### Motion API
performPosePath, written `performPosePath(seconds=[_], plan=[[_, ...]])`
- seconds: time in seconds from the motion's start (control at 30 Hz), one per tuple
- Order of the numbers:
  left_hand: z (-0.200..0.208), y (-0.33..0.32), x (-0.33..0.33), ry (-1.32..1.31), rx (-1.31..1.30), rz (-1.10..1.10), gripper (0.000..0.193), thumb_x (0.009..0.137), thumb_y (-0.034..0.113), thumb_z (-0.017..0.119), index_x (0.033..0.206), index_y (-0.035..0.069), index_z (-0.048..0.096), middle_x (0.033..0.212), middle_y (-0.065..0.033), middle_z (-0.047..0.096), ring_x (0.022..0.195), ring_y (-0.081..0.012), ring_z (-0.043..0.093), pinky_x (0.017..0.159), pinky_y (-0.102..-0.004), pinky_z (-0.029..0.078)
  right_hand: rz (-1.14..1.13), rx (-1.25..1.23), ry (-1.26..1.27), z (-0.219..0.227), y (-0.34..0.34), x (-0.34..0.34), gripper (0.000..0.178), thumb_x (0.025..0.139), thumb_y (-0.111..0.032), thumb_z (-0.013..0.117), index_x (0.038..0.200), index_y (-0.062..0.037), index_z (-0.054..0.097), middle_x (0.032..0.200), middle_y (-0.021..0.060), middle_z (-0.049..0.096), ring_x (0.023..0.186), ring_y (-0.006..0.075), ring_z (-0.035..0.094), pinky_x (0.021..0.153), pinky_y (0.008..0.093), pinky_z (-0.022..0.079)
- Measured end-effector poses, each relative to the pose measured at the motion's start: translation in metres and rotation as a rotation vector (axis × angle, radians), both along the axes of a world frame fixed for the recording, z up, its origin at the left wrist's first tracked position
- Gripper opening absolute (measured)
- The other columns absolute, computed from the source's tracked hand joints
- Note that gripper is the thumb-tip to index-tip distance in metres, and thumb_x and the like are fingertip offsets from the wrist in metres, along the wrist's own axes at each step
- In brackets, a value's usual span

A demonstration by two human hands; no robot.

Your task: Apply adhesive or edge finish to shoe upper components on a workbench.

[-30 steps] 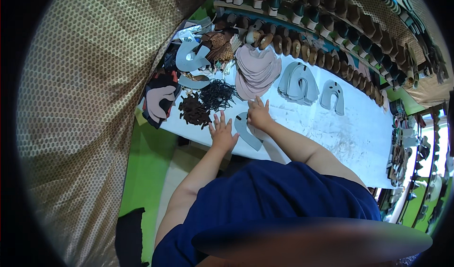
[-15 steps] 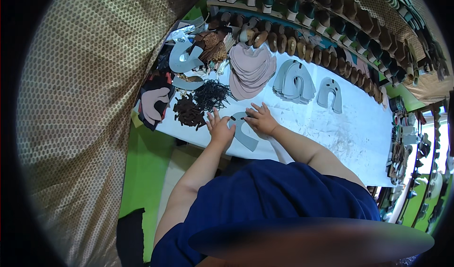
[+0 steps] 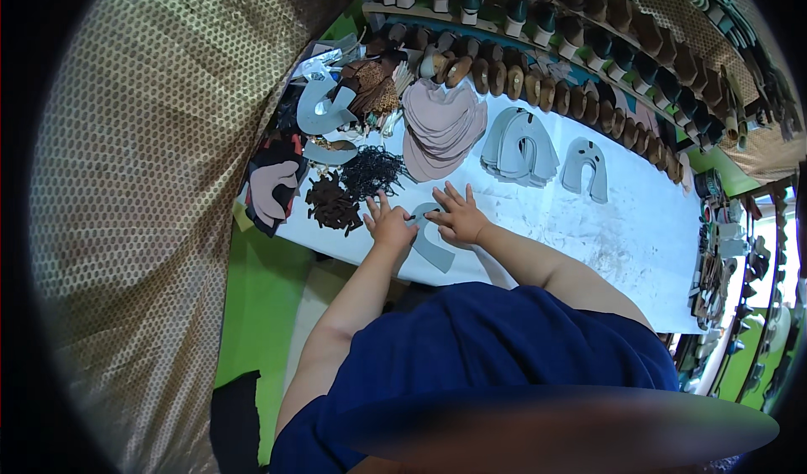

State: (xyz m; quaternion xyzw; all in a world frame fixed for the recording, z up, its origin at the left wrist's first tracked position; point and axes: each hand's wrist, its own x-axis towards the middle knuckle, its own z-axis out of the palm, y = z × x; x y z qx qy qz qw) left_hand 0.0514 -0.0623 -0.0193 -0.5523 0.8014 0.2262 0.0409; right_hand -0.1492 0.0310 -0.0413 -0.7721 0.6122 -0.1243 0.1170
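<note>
A grey U-shaped shoe upper piece (image 3: pixel 433 250) lies flat near the table's front edge, between my two hands. My left hand (image 3: pixel 391 225) rests over its left side, fingers spread and thumb reaching onto the curved end. From the right comes my right hand (image 3: pixel 461 219), fingers fanned out and thumb on the same curved end. Small dark strips there are mostly hidden by my thumbs. Just left of my left hand sit a heap of short dark brown strips (image 3: pixel 333 202) and a tangle of thin black pieces (image 3: pixel 370 171).
Beyond my hands lie a stack of pale pink pieces (image 3: pixel 441 134), a grey stack (image 3: pixel 519 149) and another grey U-shaped piece (image 3: pixel 583 171) with dark spots. Wooden shoe lasts (image 3: pixel 514 81) line the table's back, below heeled shoes (image 3: pixel 545 24) on a shelf. A patterned curtain (image 3: pixel 160 222) hangs left.
My right hand has shifted slightly left. Both thumbs have come closer together over the curved end, covering dark strips that showed before. The view has shifted slightly.
</note>
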Motion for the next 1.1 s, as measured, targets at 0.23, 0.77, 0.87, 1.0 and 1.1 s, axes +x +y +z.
performPosePath(seconds=[0.23,0.77,0.87,1.0,1.1], plan=[[0.011,0.001,-0.005,0.132,0.026,0.038,0.027,0.066,0.042,0.084,0.080,0.022,0.072,0.164,-0.0181,0.020,0.152,-0.0429,0.002,0.116,-0.0655,0.002,0.012,0.036,-0.011,0.002,0.001,-0.001,0.048,0.084,-0.034,0.061,0.132,-0.0343,0.062,0.162,0.0130,0.025,0.152,0.0404,0.011,0.112,0.0744,0.006],[-0.004,0.032,0.010,0.092,-0.244,0.046,0.043,0.080,0.037,0.077,0.119,0.020,0.070,0.165,-0.0214,0.001,0.149,-0.0507,-0.004,0.115,-0.0680,0.005,0.032,0.060,-0.051,0.016,0.005,-0.004,0.044,0.090,-0.043,0.057,0.133,-0.0330,0.063,0.162,0.0109,0.027,0.152,0.0350,0.012,0.117,0.0664,0.004],[0.001,0.018,-0.002,0.034,-0.115,0.084,0.037,0.075,0.036,0.081,0.108,0.020,0.073,0.165,-0.0200,0.006,0.150,-0.0491,-0.003,0.115,-0.0680,0.005,0.034,0.059,-0.051,0.017,0.005,-0.004,0.045,0.089,-0.044,0.057,0.133,-0.0333,0.063,0.162,0.0114,0.027,0.152,0.0351,0.012,0.117,0.0665,0.004],[0.012,0.012,-0.013,-0.051,-0.002,0.074,0.029,0.070,0.040,0.082,0.087,0.017,0.075,0.165,-0.0173,0.017,0.151,-0.0458,0.000,0.113,-0.0703,0.003,0.023,0.061,-0.040,0.016,0.005,-0.005,0.047,0.089,-0.045,0.058,0.134,-0.0330,0.062,0.161,0.0120,0.027,0.152,0.0354,0.011,0.117,0.0668,0.005],[0.009,0.012,-0.008,0.039,-0.011,0.076,0.029,0.069,0.043,0.080,0.081,0.017,0.076,0.164,-0.0156,0.021,0.151,-0.0450,0.002,0.112,-0.0723,0.001,0.032,0.063,-0.030,0.019,0.004,-0.005,0.048,0.089,-0.045,0.059,0.135,-0.0326,0.061,0.161,0.0121,0.027,0.152,0.0355,0.011,0.117,0.0671,0.005]])
